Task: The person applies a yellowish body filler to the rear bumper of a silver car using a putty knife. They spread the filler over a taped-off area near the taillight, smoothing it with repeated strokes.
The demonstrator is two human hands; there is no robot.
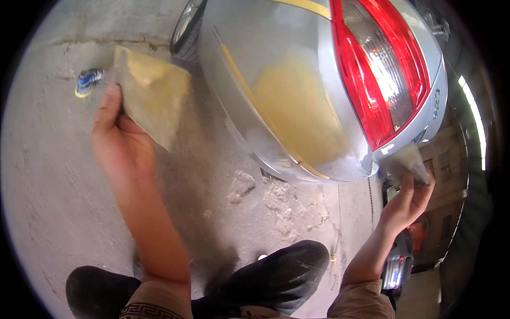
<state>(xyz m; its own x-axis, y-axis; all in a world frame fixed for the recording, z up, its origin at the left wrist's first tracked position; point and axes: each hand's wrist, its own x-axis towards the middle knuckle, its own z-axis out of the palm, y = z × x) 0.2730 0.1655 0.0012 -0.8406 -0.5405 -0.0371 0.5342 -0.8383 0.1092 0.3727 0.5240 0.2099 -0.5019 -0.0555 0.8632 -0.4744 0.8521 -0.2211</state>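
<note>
My left hand [122, 125] grips the edge of a flat, pale mixing board [154, 101] with a lump of yellow body filler [146, 72] near its top. In my right hand [414, 194] is a greyish filler spreader [409, 162], pinched between thumb and fingers beside the car's rear corner. Its far edge is blurred. Between my hands is the silver car [228, 32], with a broad patch of yellow filler [297, 106] on its rear side panel. A narrow yellow strip [234, 69] follows the panel's lower crease. Neither hand touches the filler patch.
Right of the patch sits a red and clear tail light [380, 64]. A wheel [187, 32] shows at the top. A blue shoe [87, 81] is on the concrete floor at left. Whitish crusted residue [279, 204] marks the floor below the bumper. Another vehicle [397, 266] stands at lower right.
</note>
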